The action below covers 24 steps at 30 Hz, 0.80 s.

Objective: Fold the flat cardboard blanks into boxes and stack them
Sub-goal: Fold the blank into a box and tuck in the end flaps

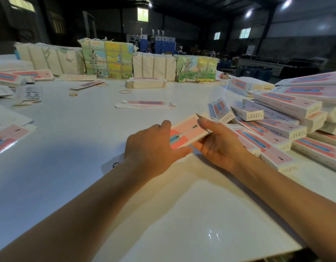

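A white counter (72, 167) is seen w/ folded boxes (288, 129) heaped at its right side. A pink box (188, 132) is gripped just above the counter's middle, btwn left hand (154, 148) and right hand (220, 144), fingers curled round both ends. One flat blank (146, 104) is laid farther back.

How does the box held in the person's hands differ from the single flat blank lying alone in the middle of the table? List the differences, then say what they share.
The box in the hands is folded up with visible depth; the flat blank lies opened out with its end flaps spread.
The box is gripped by the left hand and the right hand; the blank is untouched.
The box is tilted; the blank rests level on the table.
Both show the same pink and blue print.
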Motion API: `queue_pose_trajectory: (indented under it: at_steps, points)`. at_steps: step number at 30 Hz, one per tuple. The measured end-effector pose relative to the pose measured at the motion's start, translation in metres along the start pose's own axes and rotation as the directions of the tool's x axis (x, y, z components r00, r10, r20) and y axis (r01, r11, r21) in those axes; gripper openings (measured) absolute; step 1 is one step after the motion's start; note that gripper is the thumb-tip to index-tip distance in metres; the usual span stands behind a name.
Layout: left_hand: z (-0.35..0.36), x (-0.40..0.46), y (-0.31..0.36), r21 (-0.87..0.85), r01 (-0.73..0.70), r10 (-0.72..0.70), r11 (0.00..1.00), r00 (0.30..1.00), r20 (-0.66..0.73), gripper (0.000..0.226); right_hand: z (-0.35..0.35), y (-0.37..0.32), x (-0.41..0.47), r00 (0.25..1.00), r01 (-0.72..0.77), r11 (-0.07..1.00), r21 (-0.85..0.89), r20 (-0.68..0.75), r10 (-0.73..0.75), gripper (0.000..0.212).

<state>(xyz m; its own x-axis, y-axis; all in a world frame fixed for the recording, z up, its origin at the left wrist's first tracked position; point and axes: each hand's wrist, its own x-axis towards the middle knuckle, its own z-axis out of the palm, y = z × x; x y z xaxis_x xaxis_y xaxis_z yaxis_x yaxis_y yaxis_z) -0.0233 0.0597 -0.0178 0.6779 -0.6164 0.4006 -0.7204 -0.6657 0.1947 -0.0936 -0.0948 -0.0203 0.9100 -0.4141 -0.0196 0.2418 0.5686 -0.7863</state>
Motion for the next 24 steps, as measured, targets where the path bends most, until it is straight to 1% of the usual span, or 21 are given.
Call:
queue_pose_trajectory:
  at_steps: [3, 5, 6, 7, 8, 9, 10, 11, 12, 13, 14, 15, 16, 17, 18, 19, 20, 21, 22, 24]
  points:
    - [0.0, 0.0, 0.001, 0.01, 0.001, -0.001, 1.0, 1.0, -0.007, 0.062, 0.002, 0.001, 0.002, 0.995, 0.099, 0.989, -0.107, 0.005, -0.099, 0.01]
    - [0.002, 0.0, 0.002, 0.029, 0.002, -0.002, 1.0, 1.0, 0.002, 0.063, -0.001, 0.003, 0.004, 0.977, 0.198, 0.942, -0.27, -0.019, -0.211, 0.007]
    - [0.003, 0.001, 0.002, 0.033, 0.006, -0.006, 0.999, 1.0, 0.006, 0.064, -0.002, 0.005, 0.003, 0.957, 0.26, 0.882, -0.394, -0.015, -0.289, 0.007]
    - [0.004, 0.001, 0.003, 0.037, 0.011, -0.011, 0.999, 1.0, 0.007, 0.065, -0.002, 0.007, 0.001, 0.929, 0.323, 0.782, -0.533, 0.022, -0.369, 0.01]
    - [0.005, 0.001, 0.003, 0.047, 0.013, -0.013, 0.999, 1.0, 0.002, 0.066, -0.003, 0.008, -0.002, 0.893, 0.382, 0.629, -0.677, 0.096, -0.439, 0.014]
    - [0.006, 0.001, 0.004, 0.063, 0.011, -0.011, 0.998, 1.0, -0.007, 0.066, -0.004, 0.009, -0.004, 0.854, 0.421, 0.426, -0.801, 0.191, -0.485, 0.018]
    - [0.007, 0.001, 0.004, 0.081, 0.008, -0.006, 0.997, 1.0, -0.02, 0.065, -0.006, 0.01, -0.005, 0.816, 0.426, 0.19, -0.885, 0.285, -0.502, 0.022]
    - [0.008, 0.001, 0.004, 0.099, 0.002, 0.001, 0.995, 0.999, -0.035, 0.064, -0.006, 0.012, -0.005, 0.782, 0.403, -0.04, -0.914, 0.367, -0.503, 0.025]
    - [0.009, 0.0, 0.003, 0.118, -0.005, 0.01, 0.993, 0.999, -0.047, 0.063, -0.006, 0.013, -0.006, 0.751, 0.382, -0.217, -0.898, 0.439, -0.493, 0.025]
    - [0.009, -0.001, 0.002, 0.137, -0.012, 0.019, 0.99, 0.998, -0.055, 0.062, -0.006, 0.013, -0.006, 0.735, 0.376, -0.319, -0.87, 0.49, -0.468, 0.022]
    - [0.01, -0.002, 0.001, 0.153, -0.017, 0.026, 0.988, 0.998, -0.058, 0.063, -0.006, 0.014, -0.007, 0.742, 0.376, -0.357, -0.855, 0.508, -0.436, 0.018]
    - [0.01, -0.002, 0.0, 0.164, -0.022, 0.031, 0.986, 0.998, -0.055, 0.064, -0.006, 0.015, -0.008, 0.766, 0.376, -0.344, -0.861, 0.497, -0.407, 0.018]
    - [0.01, -0.002, -0.001, 0.17, -0.025, 0.034, 0.985, 0.998, -0.05, 0.065, -0.006, 0.016, -0.009, 0.797, 0.381, -0.263, -0.886, 0.459, -0.393, 0.021]
    - [0.01, -0.002, -0.002, 0.171, -0.027, 0.035, 0.985, 0.998, -0.048, 0.067, -0.005, 0.017, -0.01, 0.833, 0.387, -0.093, -0.917, 0.391, -0.391, 0.024]
    - [0.009, -0.002, -0.003, 0.165, -0.028, 0.037, 0.986, 0.998, -0.051, 0.067, -0.004, 0.017, -0.009, 0.871, 0.377, 0.157, -0.913, 0.292, -0.395, 0.028]
    - [0.008, -0.002, -0.004, 0.151, -0.029, 0.037, 0.988, 0.998, -0.051, 0.066, -0.002, 0.015, -0.008, 0.912, 0.327, 0.421, -0.846, 0.167, -0.373, 0.029]
    - [0.007, -0.002, -0.005, 0.132, -0.03, 0.036, 0.991, 0.998, -0.042, 0.066, -0.001, 0.012, -0.005, 0.949, 0.242, 0.634, -0.735, 0.044, -0.311, 0.027]
    - [0.006, -0.001, -0.006, 0.111, -0.032, 0.035, 0.993, 0.999, -0.029, 0.065, 0.0, 0.008, -0.003, 0.972, 0.164, 0.772, -0.614, -0.035, -0.234, 0.023]
    - [0.005, -0.001, -0.006, 0.092, -0.034, 0.036, 0.995, 0.999, -0.018, 0.064, 0.0, 0.005, -0.001, 0.982, 0.118, 0.842, -0.527, -0.065, -0.178, 0.019]
    - [0.004, -0.001, -0.006, 0.064, -0.041, 0.042, 0.997, 0.999, -0.006, 0.063, 0.001, 0.002, -0.001, 0.989, 0.071, 0.891, -0.448, -0.086, -0.122, 0.014]
